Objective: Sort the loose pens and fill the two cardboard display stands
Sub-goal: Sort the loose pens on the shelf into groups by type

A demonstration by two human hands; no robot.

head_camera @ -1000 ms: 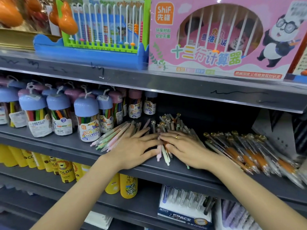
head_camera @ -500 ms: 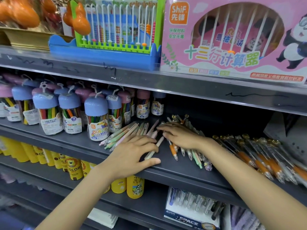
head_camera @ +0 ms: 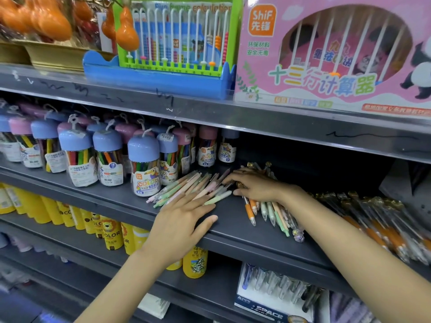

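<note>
Both hands lie flat, fingers straight: left hand [head_camera: 184, 220] on pastel pens [head_camera: 186, 190], right hand [head_camera: 254, 185] pressing mixed pens [head_camera: 268, 210]

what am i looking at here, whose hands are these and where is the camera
No machine here: a person wears one camera on the head, looking down at their own bare hands in front of a shop shelf. The left hand lies flat on the shelf edge beside a fan of pastel pens. The right hand rests, fingers spread, on a second pile of pens and grips nothing. Jars of colour pens stand behind, and orange-grip pens lie to the right. No cardboard display stand is clearly visible.
</note>
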